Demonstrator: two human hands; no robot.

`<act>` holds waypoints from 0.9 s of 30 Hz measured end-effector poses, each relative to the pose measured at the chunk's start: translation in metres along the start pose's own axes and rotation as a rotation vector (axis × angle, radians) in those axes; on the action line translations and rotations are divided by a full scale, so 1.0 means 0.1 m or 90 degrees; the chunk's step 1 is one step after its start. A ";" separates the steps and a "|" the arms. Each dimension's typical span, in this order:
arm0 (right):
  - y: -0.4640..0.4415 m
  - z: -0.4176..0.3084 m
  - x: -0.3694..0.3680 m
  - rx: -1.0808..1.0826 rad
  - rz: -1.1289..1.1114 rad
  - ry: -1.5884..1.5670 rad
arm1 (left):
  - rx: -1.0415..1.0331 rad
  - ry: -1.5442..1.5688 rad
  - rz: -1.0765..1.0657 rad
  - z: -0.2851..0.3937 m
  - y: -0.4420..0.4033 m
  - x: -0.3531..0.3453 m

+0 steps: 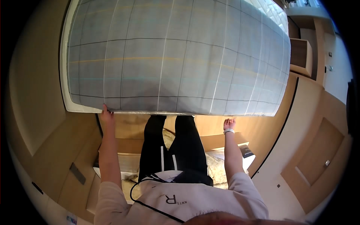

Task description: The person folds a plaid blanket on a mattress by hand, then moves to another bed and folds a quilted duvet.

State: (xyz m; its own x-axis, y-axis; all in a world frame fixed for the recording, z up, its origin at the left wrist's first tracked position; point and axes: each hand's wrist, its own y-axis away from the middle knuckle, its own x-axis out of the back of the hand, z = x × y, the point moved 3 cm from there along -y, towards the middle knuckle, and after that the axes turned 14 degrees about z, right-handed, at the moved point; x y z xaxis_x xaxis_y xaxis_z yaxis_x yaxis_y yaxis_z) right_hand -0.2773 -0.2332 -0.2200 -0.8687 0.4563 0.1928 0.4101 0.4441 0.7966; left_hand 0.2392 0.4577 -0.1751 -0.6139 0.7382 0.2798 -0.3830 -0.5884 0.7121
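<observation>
A large mattress point(67, 75) with a grey plaid sheet point(172, 67) over it fills the upper part of the view. At its near edge, towards the left corner, my left hand point(107, 111) is closed on the mattress edge, thumb on top and the other fingers mostly hidden underneath. My right hand point(229, 123) hangs just below the near edge on the right, apart from the mattress by a small gap. Its fingers are curled in, and I see nothing in them. A light band point(228, 131) circles that wrist.
Wooden panels stand on the left point(37, 78) and a wooden cabinet door point(320, 150) on the right. An open shelf unit point(301, 56) is at the upper right. Behind my black-trousered legs lie patterned fabric point(217, 168) and a white box-like item point(248, 155). A black cord crosses my shirt.
</observation>
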 end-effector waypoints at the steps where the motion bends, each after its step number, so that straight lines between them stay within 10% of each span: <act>1: 0.06 -0.15 0.00 -0.004 0.003 -0.002 | -0.070 -0.101 0.030 0.05 -0.06 0.12; 11: -0.16 -1.41 -0.54 -0.131 0.150 0.138 | -0.175 -0.274 0.345 0.70 1.24 0.47; 22: -0.09 -2.16 0.75 0.366 0.339 0.671 | -0.171 -0.306 0.425 0.88 2.23 1.10; 27: 0.66 -2.35 0.64 0.505 0.274 0.451 | -0.251 -0.219 0.287 0.96 1.82 1.13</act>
State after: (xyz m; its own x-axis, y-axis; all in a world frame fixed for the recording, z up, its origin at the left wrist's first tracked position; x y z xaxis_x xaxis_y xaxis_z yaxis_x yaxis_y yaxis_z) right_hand -0.3717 -0.3559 -0.0208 -0.4721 0.2639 0.8411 0.5523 0.8322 0.0489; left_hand 0.1665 0.4663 0.0479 -0.5433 0.4177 0.7283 -0.4043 -0.8904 0.2091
